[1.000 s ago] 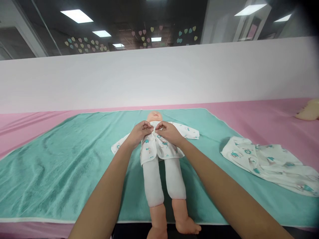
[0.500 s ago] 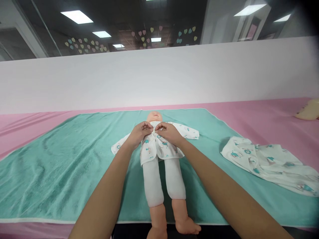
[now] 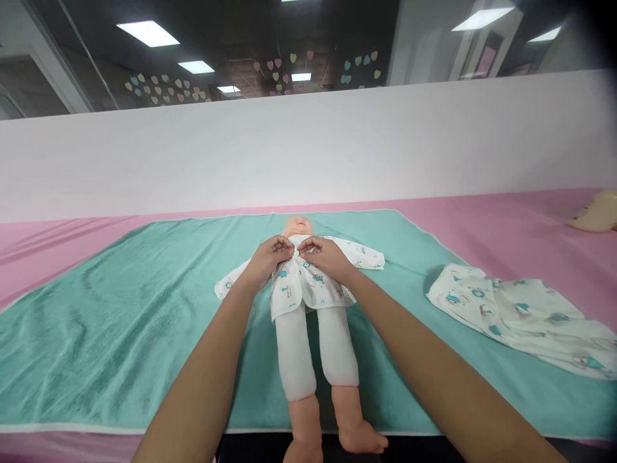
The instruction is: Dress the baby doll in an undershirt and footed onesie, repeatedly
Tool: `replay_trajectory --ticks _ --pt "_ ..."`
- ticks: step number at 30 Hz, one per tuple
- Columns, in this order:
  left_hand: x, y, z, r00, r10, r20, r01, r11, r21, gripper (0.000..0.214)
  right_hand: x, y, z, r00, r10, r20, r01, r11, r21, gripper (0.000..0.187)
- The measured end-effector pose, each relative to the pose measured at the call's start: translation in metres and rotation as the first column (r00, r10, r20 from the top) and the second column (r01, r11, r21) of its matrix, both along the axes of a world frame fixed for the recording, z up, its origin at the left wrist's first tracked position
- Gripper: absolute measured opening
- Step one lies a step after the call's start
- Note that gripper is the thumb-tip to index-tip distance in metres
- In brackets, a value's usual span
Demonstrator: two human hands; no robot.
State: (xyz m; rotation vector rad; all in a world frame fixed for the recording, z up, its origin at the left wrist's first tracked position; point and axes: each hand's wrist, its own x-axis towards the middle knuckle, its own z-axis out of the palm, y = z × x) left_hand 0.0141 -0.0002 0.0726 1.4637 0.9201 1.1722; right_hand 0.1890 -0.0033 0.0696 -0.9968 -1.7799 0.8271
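Note:
A baby doll (image 3: 313,360) lies on its back on a teal towel (image 3: 120,321), head away from me, feet at the near edge. It wears white leggings and a white printed shirt (image 3: 308,289) with teal figures. My left hand (image 3: 267,258) and my right hand (image 3: 325,256) meet at the shirt's collar just below the doll's chin. Both hands are closed, fingertips pinching the two front edges of the shirt together around a small white button.
A second white printed garment (image 3: 515,315) lies crumpled on the towel's right side. The towel rests on a pink surface (image 3: 506,225) backed by a low white wall (image 3: 308,148). A cream-coloured object (image 3: 598,217) sits at the far right edge.
Nearly nothing has changed; both hands stay at the collar, with only slight finger movement around the button.

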Motion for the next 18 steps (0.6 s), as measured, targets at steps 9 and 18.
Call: replay_trajectory --ticks 9,18 --pt "-0.0008 0.0014 -0.0013 1.000 -0.012 -0.002 0.012 1.000 -0.008 0.020 0.0002 -0.0013 0.0003 1.000 -0.002 0.007 0.002 1.000 -0.003 0.019" --pt "0.0002 -0.0004 0.0006 1.000 0.002 -0.003 -0.002 1.000 0.001 0.023 0.0008 -0.0021 0.0011 1.000 0.007 0.021 -0.007 1.000 -0.009 0.019"
